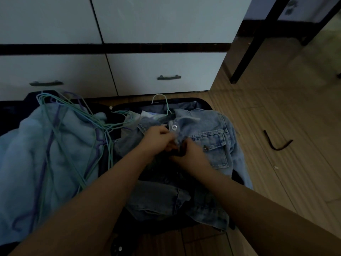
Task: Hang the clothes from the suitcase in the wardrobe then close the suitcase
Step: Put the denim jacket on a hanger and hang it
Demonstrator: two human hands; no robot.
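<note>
A pale blue garment (36, 145) is lying heaped over the left half of my open suitcase (203, 102), with a tangle of green and purple wire hangers (77, 126) spreading across it. My left hand (156, 137) is curling its fingers around the front edge of the denim jacket (212, 133), just below its metal button (173, 127). My right hand (188, 154) is pinching the same edge beside it, fingers bent tight. The jacket is lying in the suitcase's right half, draping over its right edge, a green hanger hook (160, 100) poking from its collar. The wardrobe (147, 24) is standing just behind the suitcase.
</note>
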